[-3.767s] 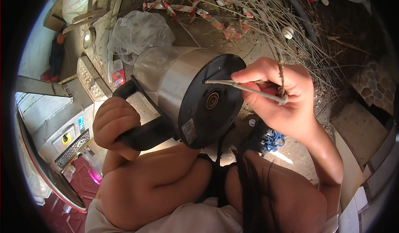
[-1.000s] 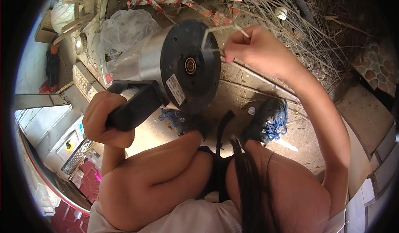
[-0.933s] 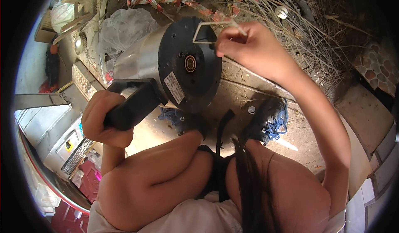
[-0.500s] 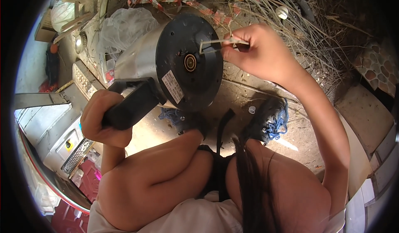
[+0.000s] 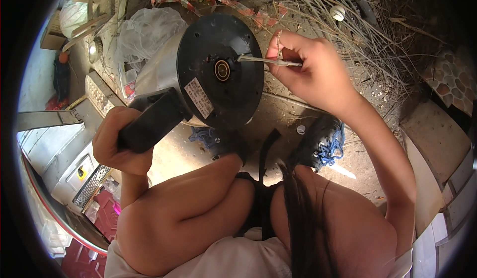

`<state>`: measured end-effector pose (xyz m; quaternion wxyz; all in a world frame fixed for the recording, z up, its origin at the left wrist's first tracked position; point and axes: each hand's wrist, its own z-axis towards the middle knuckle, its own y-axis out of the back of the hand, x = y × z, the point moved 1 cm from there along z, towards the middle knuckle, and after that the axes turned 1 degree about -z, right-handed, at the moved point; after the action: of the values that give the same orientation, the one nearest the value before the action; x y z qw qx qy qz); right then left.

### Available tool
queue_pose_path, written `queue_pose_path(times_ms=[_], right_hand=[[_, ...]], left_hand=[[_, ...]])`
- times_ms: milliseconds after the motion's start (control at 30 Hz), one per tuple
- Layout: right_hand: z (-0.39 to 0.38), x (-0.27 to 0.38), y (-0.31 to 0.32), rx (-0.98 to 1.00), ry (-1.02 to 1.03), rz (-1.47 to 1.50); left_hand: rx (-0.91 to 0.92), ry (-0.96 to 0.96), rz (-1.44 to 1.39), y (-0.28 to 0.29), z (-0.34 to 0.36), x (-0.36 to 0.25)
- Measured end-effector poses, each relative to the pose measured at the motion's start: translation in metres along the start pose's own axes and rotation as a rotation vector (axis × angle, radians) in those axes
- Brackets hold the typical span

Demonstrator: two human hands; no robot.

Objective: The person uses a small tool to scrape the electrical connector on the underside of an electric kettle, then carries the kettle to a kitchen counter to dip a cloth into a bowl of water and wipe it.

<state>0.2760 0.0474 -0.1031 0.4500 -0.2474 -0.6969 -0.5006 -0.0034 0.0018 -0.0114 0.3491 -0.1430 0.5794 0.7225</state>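
Left hand (image 5: pixel 119 141) at 9 o'clock, curled in a fist-like grip. Right hand (image 5: pixel 315 72) between 1 and 2 o'clock, pinching; right forearm (image 5: pixel 385 149) slants from 4 o'clock.

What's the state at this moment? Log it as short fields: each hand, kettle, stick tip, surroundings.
Left hand: closed around the black handle of the kettle
Right hand: holds a thin, pale stick
Kettle: tipped over, round black base turned toward the camera
Stick tip: over the base, beside the gold-ringed connector; contact cannot be told
Beyond: clear plastic bag, red-and-white tape, dry twigs
Below: shoes with blue laces
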Motion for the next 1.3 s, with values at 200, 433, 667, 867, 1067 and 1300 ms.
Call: queue_pose_path(times_ms=[200,433,667,867,1067,1300], right_hand=[[0.000,0.002,-0.011,-0.078,0.044,-0.051],[-0.002,0.004,-0.008,-0.405,0.751,-0.803],[0.000,0.008,0.010,-0.229,0.881,-0.642],[-0.004,0.000,0.005,-0.360,0.810,-0.619],[-0.010,0.003,0.000,-0.385,0.756,-0.573],[-0.015,-0.008,0.002,-0.476,0.844,-0.611]], left_hand=[[-0.009,0.005,-0.042,-0.004,-0.002,0.005],[0.026,-0.005,-0.112,0.000,-0.001,0.015],[0.040,-0.251,0.113,-0.002,0.010,-0.016],[0.023,-0.304,0.121,-0.002,0.012,-0.017],[0.006,-0.289,0.137,-0.004,0.006,-0.015],[-0.023,-0.317,0.113,-0.004,0.003,-0.027]])
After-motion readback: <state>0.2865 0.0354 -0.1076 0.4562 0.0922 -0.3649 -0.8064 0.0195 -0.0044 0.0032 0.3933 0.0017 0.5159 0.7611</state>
